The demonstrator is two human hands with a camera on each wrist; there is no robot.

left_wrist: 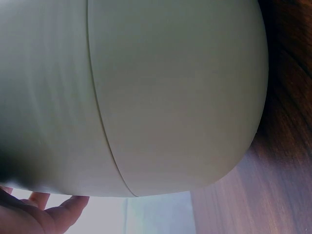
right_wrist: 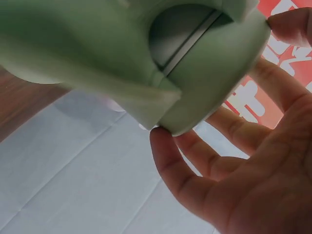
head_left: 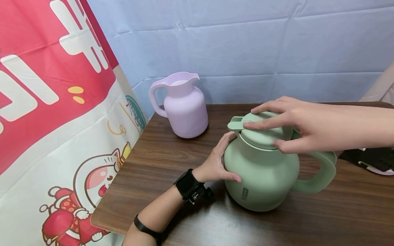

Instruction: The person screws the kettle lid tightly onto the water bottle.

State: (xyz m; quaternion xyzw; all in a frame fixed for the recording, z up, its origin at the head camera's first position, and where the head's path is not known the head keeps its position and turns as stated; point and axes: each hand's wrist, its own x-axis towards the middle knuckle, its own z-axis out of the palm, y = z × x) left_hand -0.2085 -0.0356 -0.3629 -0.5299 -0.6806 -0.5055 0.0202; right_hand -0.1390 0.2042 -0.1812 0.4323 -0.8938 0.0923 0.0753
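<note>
A rounded green thermos jug (head_left: 261, 181) stands upright on the table, its spout to the left and its handle (head_left: 326, 171) to the right. My left hand (head_left: 215, 165) holds the jug's left side, thumb on the front and fingers round the back. From above, my right hand (head_left: 287, 121) grips the green lid (head_left: 260, 136) seated on the neck. In the right wrist view its thumb and fingertips lie along the edge of the lid (right_wrist: 219, 73). The left wrist view is mostly filled by the jug's body (left_wrist: 180, 97), with a few fingers (left_wrist: 68, 212) at its edge.
A light purple jug (head_left: 187, 112) stands farther back on the left, handle to the left. A dark object (head_left: 372, 159) lies at the right on the brown wooden table (head_left: 160, 171). Behind hangs a pale blue cloth (head_left: 240, 51); a printed red-and-white cloth (head_left: 46, 143) hangs at the left.
</note>
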